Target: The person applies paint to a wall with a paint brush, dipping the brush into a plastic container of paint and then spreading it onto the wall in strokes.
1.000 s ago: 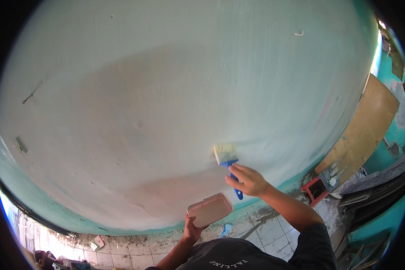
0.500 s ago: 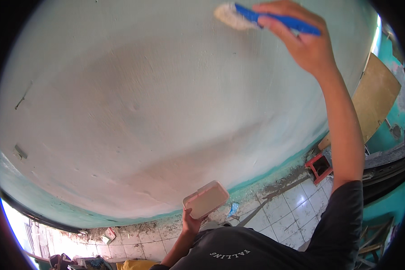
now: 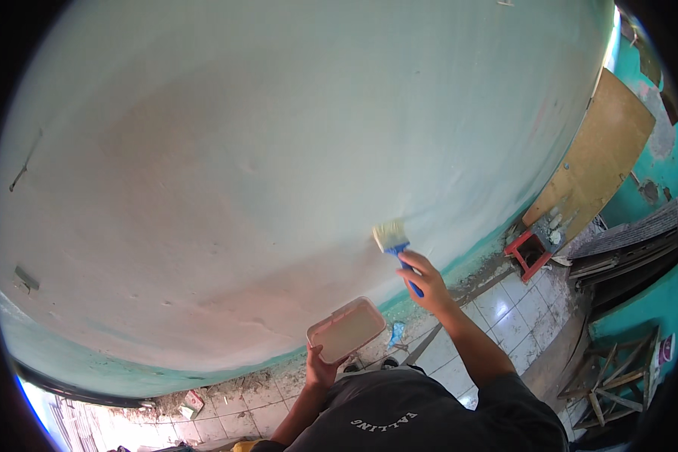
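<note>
The right hand (image 3: 423, 280) is closed round a blue-handled flat paintbrush (image 3: 396, 247) with bristles on the pale plastered wall (image 3: 279, 151), while the left hand (image 3: 322, 371) grips a shallow pinkish plastic tray (image 3: 346, 329) from beneath (fingers mostly hidden).

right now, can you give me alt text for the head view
A person's right hand holds a blue-handled paintbrush with its bristles against a large pale wall, while the left hand holds a shallow rectangular tray below it. A white tiled floor, a red box and a leaning wooden board lie to the right.
</note>
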Demonstrator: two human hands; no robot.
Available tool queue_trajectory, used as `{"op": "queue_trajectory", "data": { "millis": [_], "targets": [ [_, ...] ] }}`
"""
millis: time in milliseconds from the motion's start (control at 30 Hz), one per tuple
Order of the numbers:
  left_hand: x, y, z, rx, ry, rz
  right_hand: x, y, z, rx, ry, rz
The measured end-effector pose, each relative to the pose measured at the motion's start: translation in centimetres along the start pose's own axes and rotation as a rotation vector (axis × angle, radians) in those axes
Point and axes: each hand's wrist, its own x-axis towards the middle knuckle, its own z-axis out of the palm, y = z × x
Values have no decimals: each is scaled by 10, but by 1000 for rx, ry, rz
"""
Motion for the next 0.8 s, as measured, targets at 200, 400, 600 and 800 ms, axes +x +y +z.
{"op": "queue_trajectory", "data": {
  "millis": [200, 400, 600, 800],
  "targets": [
    [-1, 8, -38, -60, -41, -14, -13, 16, -9, 81, -531, 267],
    [0, 9, -59, -45, 17, -49, 139, -10, -99, -5, -401, 141],
    [-2, 9, -52, -68, -16, -59, 206, -43, -140, -73, 215, -129],
    [-1, -2, -25, -101, -25, -5, 88, 0, -55, 57, 221, 35]
  ]
}}
